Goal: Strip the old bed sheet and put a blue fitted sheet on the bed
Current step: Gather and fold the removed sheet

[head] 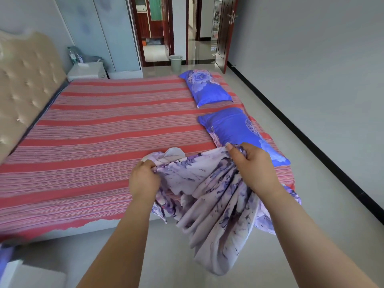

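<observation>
The bed [83, 132] shows a red striped cover beyond the fingers, while the left hand [144, 179] and right hand [254, 165] pinch the bunched purple-printed sheet [212, 200] hanging between them off the bed's near edge, so fitting seems barely begun.

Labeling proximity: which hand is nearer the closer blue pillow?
Right. The right hand grips the floral sheet right beside the near pillow; the left hand holds it farther left.
</observation>
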